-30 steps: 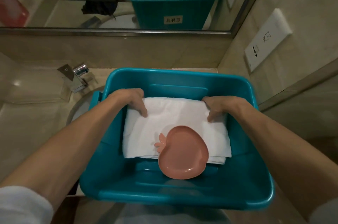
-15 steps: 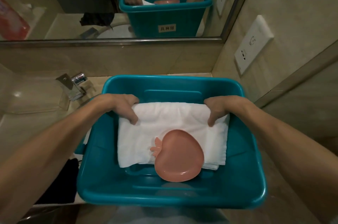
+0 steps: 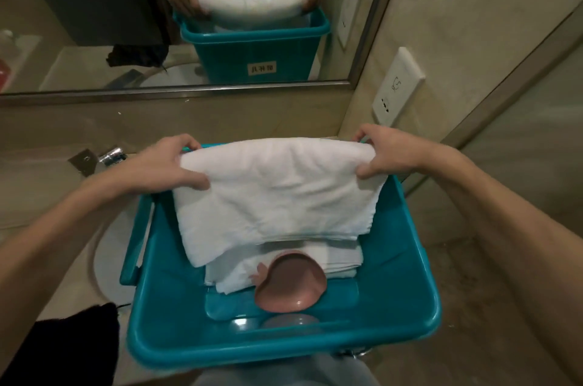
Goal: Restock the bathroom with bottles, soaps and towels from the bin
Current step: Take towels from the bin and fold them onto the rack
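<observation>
The left hand (image 3: 170, 164) and the right hand (image 3: 386, 153) each pinch a far corner of a folded white towel (image 3: 274, 196) between thumb and curled fingers, holding it above the teal bin (image 3: 407, 262). Its near edge hangs into the bin over a stack of folded white cloth (image 3: 340, 261), perhaps more towels. A pink apple-shaped dish (image 3: 288, 286) leans partly on that stack.

Dim, warm light; a glare spot on the teal bin (image 3: 407, 259) floor below the towel; wide-angle bending at the edges; soft focus.
</observation>
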### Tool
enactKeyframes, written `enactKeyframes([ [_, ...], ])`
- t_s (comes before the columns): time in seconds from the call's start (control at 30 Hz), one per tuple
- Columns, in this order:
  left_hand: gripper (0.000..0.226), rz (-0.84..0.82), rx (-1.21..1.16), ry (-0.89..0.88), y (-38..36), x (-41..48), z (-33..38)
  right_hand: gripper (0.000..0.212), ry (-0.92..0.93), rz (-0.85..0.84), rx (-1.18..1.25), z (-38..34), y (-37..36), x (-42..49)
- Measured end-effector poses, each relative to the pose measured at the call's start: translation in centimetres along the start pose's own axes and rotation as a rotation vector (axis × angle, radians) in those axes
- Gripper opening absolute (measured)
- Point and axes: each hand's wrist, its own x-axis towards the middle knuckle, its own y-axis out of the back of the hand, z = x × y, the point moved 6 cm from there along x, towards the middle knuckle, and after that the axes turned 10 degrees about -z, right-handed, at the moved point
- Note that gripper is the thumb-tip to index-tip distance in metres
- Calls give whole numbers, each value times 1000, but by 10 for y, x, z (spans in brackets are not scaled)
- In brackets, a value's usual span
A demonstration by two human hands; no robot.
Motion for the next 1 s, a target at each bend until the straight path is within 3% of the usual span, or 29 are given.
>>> enactKeyframes([
  [0.17, 54, 208, -548, -24, 10, 3, -24, 42, 17, 220, 615, 2, 7, -24],
  [0.27, 36, 227, -872, -92, 4, 1, -23, 30, 47, 318, 1051, 1, -8, -31],
  [0.33, 30, 229, -998, -138, 1, 1, -21, 30, 39, 394, 1255, 2, -20, -32],
  [0.4, 38, 227, -1057, -188, 2, 2, -21, 31, 32, 467, 1357, 3, -30, -33],
  [0.6, 53, 129, -991, -351, 10, 0, -17, 47, 53, 685, 1304, 3, -41, -57],
  [1.0, 50, -24, -812, -632, 47, -50, 41, 46, 202, 897, 1094, -31, -5, -156],
])
